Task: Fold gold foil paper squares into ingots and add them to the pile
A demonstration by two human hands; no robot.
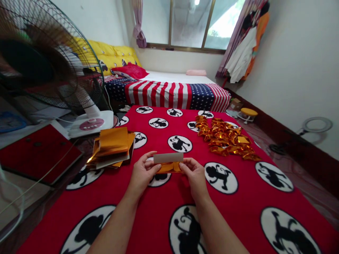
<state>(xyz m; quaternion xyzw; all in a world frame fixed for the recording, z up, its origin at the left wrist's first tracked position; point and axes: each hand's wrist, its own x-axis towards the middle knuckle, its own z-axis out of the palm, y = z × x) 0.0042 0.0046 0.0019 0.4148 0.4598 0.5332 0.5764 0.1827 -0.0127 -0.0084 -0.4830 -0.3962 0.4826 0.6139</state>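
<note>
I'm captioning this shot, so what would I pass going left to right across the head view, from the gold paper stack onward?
Gold paper stack → left hand → partly folded sheet → right hand → folded gold pieces → ring-topped stand.

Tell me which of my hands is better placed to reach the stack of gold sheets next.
Left, I'd say: the left hand is nearer the gold stack; the right hand is beyond the folded sheet both hold.

Bare forearms [120, 215], smooth and tapering — narrow wrists [134, 193], ungloved hands [143, 172], slim fingers [150, 154]
</note>
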